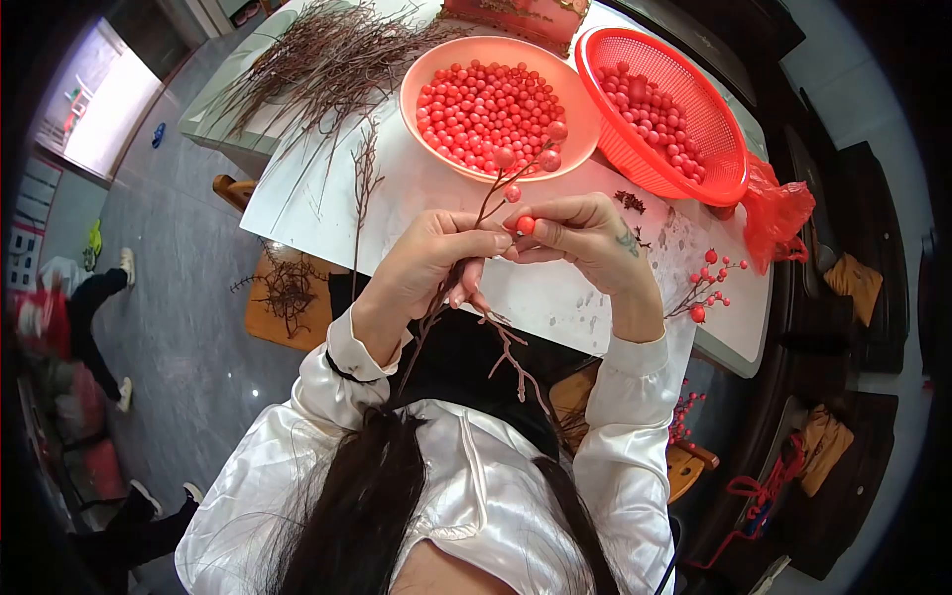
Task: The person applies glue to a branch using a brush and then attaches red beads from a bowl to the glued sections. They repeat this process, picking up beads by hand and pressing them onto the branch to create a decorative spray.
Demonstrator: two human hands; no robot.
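My left hand [446, 248] is closed around a brown artificial branch [490, 203], whose upper twigs carry several red berries. Lower twigs of it hang below my hand over my lap. Close beside it, my right hand [580, 238] pinches one small red berry [526, 225] between thumb and fingertips, right at the stem. Just beyond the hands stands a pale orange bowl [412, 124] with many loose red berries [491, 109]. To its right, a red plastic colander [729, 149] holds more berries [659, 124].
Bare brown twigs [317, 69] are heaped at the table's far left. A berried branch [706, 288] lies at the right edge by a red plastic bag [773, 213]. Twigs rest on a wooden stool [283, 307] to the left. Other people's legs [94, 297] show at far left.
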